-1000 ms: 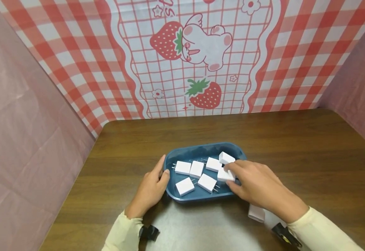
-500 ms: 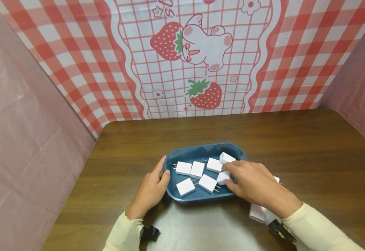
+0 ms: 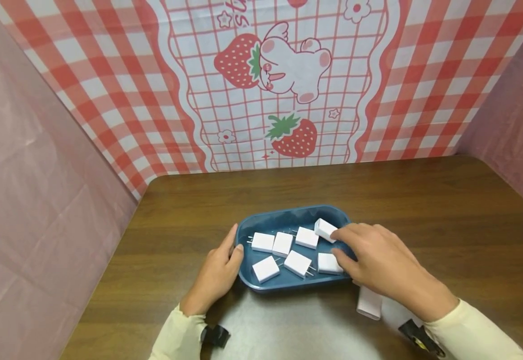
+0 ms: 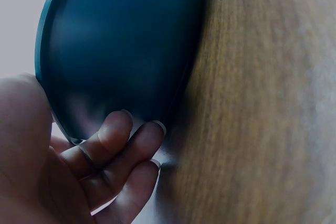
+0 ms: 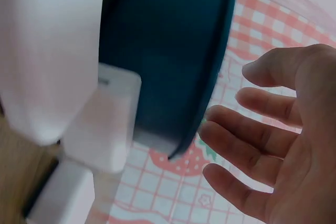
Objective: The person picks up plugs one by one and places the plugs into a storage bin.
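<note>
A blue tray sits on the table with several white plug chargers inside, some showing metal prongs. At the tray's left end my left hand grips the rim and wall; its curled fingers press the outside in the left wrist view. My right hand hovers over the tray's right end, thumb and fingers apart, holding nothing. Just below its thumb a charger lies in the tray, partly hidden. Another charger leans near the far right corner, close to the index fingertip.
Outside the tray, a white charger lies on the wooden table under my right wrist. In the right wrist view more white chargers are beside the tray wall. A checked strawberry cloth hangs behind the table.
My right hand has let go of a charger, which now lies flat at the tray's front right. The hand's fingers have spread and drawn back rightward. My left hand stays in place.
</note>
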A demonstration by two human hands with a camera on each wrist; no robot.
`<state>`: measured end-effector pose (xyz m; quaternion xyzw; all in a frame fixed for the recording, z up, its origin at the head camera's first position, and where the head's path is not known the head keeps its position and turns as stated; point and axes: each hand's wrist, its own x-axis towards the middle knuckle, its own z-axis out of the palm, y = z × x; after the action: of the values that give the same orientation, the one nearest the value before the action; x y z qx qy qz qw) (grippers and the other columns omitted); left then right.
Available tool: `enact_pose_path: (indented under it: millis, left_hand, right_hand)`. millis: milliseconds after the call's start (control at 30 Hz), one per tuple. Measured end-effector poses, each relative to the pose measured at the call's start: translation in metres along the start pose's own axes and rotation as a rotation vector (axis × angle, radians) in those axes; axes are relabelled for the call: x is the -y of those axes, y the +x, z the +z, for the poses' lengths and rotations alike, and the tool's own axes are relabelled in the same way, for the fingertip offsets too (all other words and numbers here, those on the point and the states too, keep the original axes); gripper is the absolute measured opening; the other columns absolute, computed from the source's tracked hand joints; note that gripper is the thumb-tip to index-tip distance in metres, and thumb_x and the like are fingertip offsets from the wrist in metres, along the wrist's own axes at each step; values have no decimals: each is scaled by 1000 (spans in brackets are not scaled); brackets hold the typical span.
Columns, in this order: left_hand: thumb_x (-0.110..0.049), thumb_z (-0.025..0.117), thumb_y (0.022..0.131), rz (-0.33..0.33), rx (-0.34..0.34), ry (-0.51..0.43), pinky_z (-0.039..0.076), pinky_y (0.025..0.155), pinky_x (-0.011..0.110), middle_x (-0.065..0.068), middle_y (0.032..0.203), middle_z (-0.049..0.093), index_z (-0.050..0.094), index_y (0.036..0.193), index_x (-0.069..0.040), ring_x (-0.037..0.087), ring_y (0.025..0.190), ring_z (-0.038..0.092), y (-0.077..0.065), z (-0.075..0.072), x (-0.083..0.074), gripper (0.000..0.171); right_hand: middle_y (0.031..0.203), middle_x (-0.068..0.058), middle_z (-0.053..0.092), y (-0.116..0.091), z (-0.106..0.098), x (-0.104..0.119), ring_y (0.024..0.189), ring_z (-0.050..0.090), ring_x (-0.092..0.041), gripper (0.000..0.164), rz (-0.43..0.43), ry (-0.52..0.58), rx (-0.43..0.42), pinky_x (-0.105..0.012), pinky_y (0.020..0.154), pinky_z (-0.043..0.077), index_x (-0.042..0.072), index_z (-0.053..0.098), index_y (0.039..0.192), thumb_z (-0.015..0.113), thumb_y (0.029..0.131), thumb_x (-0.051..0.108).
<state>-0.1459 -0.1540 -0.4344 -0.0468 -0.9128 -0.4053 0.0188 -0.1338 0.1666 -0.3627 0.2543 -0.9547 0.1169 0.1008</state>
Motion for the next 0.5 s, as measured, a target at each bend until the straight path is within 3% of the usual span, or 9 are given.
enact_pose_path:
  millis: [233,500]
  left_hand:
    - [-29,49,104,-6,5,3,40,106,50,11,146,52,32,158,-14,24,126,55,-1,0,0,58]
    - [-30,51,104,1,-5,0,45,100,49,10,138,59,33,158,-16,18,107,60,1,0,1,59]
  right_hand:
    - [111,-8,71,-13,-9,-10,98,66,-27,33,60,6,-31,-54,83,52,12,74,114,78,86,28]
    - [107,-6,72,-29,-12,-21,92,67,-28,31,130,9,-40,-53,77,53,14,74,111,79,84,29]
